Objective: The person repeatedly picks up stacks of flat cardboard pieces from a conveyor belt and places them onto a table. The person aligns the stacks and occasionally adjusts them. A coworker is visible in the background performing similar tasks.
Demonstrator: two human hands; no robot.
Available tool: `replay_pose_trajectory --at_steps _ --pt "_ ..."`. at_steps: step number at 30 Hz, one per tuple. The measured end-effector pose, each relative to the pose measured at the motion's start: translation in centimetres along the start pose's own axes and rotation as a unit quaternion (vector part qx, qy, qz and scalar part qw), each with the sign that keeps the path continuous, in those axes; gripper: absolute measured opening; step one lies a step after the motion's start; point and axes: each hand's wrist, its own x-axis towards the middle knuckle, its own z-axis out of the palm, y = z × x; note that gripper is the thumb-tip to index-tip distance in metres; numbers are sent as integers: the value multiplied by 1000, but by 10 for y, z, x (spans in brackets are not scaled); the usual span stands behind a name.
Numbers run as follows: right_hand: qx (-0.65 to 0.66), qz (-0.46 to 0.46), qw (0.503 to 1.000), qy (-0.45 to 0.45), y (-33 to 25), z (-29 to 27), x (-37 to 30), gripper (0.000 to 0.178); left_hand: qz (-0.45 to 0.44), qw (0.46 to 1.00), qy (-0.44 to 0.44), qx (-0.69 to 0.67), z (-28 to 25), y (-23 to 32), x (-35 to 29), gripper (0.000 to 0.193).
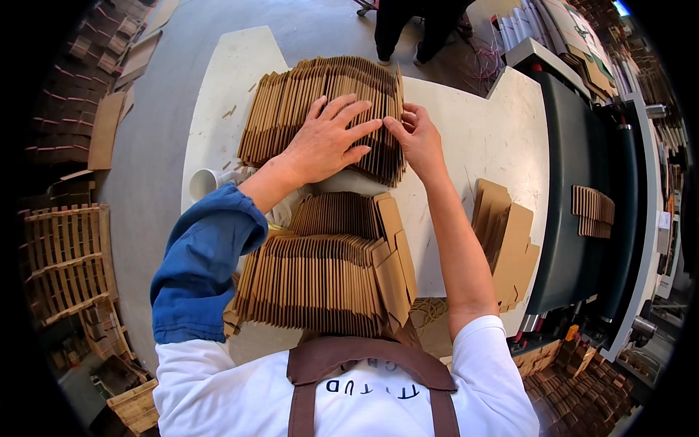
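The far row of cardboard blanks [313, 91] stood on the pale surface [495, 138], beyond the person's chest, with both hands at it. The left hand [328, 142] lay over the top edges, palm down, fingers spread wide, with nothing visibly clasped. The right hand [415, 135] was at the row's right end, fingers curled and the thumb close to them; whether it pinched a blank could not be told.

The work looked partway along. The far row was packed close and largely even, so its gathering seemed mostly done, though the edges at the right end were uneven and probably needed squaring. The near row of blanks [313, 280], close to the apron [371, 362], was also lined up, but several blanks at its right end leaned over and showed their broad faces. A loose pile of blanks [502, 240] at the right of the surface looked left to be dealt with.

The far row's long axis ran left to right across the person's front. Each blank stood on edge, its upper edge pointing away from the person and slanting slightly rightward at the left end, its broad faces turned sideways.
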Motion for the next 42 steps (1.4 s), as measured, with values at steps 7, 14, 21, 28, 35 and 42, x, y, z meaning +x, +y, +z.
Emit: replay_pose_trajectory --at_steps 7,14,21,28,35,42 --pt "-296 -155 942 40 -20 -11 -11 22 -9 998 16 -56 3 -6 -1 48" --pt "-290 -135 947 36 -22 -2 -13 28 -4 997 34 -74 5 -8 -3 49" --pt "-314 -113 942 21 -36 6 -16 44 -14 996 32 -80 4 -8 -2 53" --pt "-305 -115 945 26 -39 14 -16 38 -20 994 38 -102 4 -10 -3 55" --pt "-234 -109 965 50 -42 22 -20 24 -19 985 43 -168 2 -23 -4 48" --pt "-292 -119 948 41 -33 16 -20 23 7 992 43 -118 -5 -34 -6 43"
